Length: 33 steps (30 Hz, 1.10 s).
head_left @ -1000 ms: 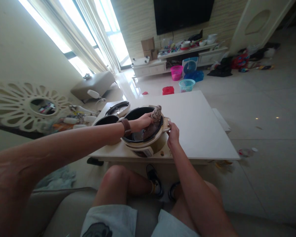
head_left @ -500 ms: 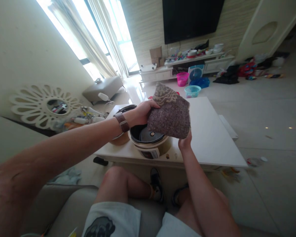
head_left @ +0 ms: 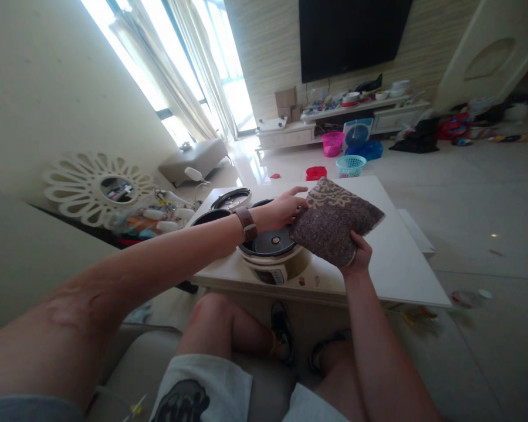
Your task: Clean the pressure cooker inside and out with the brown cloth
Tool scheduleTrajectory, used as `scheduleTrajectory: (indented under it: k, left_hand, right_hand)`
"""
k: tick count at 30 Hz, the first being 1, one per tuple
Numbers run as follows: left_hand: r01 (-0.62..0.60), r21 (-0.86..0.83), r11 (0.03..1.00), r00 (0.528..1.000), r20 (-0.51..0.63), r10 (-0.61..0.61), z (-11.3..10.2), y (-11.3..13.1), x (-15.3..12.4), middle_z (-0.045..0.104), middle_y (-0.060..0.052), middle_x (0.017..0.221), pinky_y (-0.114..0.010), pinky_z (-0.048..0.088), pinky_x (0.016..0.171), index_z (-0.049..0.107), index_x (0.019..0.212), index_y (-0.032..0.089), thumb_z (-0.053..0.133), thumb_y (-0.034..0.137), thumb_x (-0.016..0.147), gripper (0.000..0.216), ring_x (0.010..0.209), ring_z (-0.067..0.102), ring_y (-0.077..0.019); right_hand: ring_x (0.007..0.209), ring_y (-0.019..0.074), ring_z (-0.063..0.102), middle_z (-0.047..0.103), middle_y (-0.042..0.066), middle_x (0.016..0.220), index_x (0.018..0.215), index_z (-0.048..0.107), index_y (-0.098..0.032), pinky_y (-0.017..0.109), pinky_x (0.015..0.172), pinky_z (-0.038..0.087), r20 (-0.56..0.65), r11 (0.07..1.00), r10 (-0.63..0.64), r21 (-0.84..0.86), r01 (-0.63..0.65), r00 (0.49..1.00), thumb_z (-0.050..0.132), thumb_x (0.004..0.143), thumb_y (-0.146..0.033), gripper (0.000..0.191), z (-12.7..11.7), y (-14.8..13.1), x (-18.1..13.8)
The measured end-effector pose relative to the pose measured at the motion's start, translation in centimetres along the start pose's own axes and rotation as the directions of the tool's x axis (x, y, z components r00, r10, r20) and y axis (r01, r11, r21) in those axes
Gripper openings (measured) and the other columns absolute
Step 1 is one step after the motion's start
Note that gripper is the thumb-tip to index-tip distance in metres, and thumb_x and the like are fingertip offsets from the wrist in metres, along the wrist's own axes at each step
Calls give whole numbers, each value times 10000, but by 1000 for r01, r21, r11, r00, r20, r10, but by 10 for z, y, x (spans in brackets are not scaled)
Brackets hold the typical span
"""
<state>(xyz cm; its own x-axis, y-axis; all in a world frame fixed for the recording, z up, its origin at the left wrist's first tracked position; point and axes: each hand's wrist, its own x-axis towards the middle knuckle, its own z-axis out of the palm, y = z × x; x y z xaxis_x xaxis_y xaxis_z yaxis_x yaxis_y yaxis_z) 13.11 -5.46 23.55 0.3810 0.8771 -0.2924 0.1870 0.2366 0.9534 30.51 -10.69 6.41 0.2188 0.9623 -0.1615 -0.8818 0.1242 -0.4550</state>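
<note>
A folded brown cloth (head_left: 334,228) with a beige pattern along its upper part is held above the white table (head_left: 378,199). My right hand (head_left: 358,253) grips its lower edge, thumb on top and the other fingers hidden beneath. At the cloth's left edge is my left hand (head_left: 284,211), fingers stretched out and apart; the fingertips are at or against the fabric. Below my left wrist stands an open cooker (head_left: 270,272) with a dark inner pot and a round dark part inside. Behind my left forearm lies a round lid (head_left: 232,199), beside another dark pot (head_left: 211,217).
Past the table's far edge, a red container (head_left: 315,173), a turquoise basket (head_left: 351,166) and a pink basket (head_left: 333,143) stand on the floor. A flower-shaped mirror frame (head_left: 77,187) is at the left. My knees are close to the table's front edge.
The cloth has turned and moved right and down. My left hand's fingers have spread at its edge, while my right thumb now shows on top. The view has shifted slightly.
</note>
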Motion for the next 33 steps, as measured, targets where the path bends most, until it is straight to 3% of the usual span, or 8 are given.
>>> scheduleTrajectory:
  k: [3,5,7,9,15,19,25,33]
  left_hand:
    - [-129,285,950,985,-77,156,-26,-4,-12,664,-146,1302,-461,553,1027,520,1470,224,671,195,876,613,1152,678,-275]
    - [-240,559,794,923,-124,366,-48,-16,-27,602,-133,1437,-485,476,1144,610,1385,231,728,182,816,583,1304,607,-304]
    - [-307,723,619,881,-29,471,-69,-35,-45,615,-118,1438,-497,417,1209,695,1250,222,756,233,814,440,1337,586,-307]
    - [-351,760,546,896,105,430,-84,-59,-64,687,-109,1337,-469,449,1183,750,1100,214,766,329,849,277,1258,645,-290]
    - [-376,821,429,910,240,338,-101,-113,-87,726,-107,1280,-403,521,1073,768,1189,221,874,457,784,481,1179,693,-288]
    - [-385,839,384,910,276,310,-103,-121,-79,722,-108,1275,-376,537,1033,766,1225,225,888,419,774,506,1174,699,-292]
    - [-366,883,292,921,299,250,-101,-130,-76,736,-98,1257,-356,533,991,729,1287,220,865,331,790,527,1153,708,-291]
    - [-390,898,204,911,345,225,-106,-131,-69,728,-93,1186,-328,531,892,744,1247,226,831,368,814,464,1070,723,-282]
  right_hand:
    - [1122,282,753,810,84,1052,1070,760,-205,558,1092,576,-16,998,-20,67,21,1000,664,816,-333,301,-4,-7,1]
    - [1136,263,748,810,77,1072,1077,757,-207,524,1090,578,-29,991,-55,120,58,998,638,847,-349,296,-4,-14,2]
    - [1154,259,741,807,73,1108,1095,751,-212,520,1082,580,-48,981,-98,161,105,994,632,851,-347,303,-4,-19,4]
    - [1167,260,735,799,74,1152,1108,745,-215,521,1068,587,-71,972,-138,183,149,988,633,839,-339,317,-5,-22,7]
    - [1106,200,747,796,22,1123,1053,717,-248,420,991,631,-300,957,-208,136,257,931,593,784,-270,297,-22,-17,25]
    - [1057,196,760,796,7,1070,1020,695,-273,412,934,651,-379,969,-197,67,240,904,568,769,-282,281,-35,-14,32]
    - [1042,201,762,797,14,1042,988,689,-267,409,902,662,-385,969,-207,45,242,899,565,762,-303,260,-38,-14,32]
    - [1029,191,761,778,21,1094,978,680,-256,402,924,661,-396,975,-211,-24,219,894,552,778,-303,242,-46,-9,40]
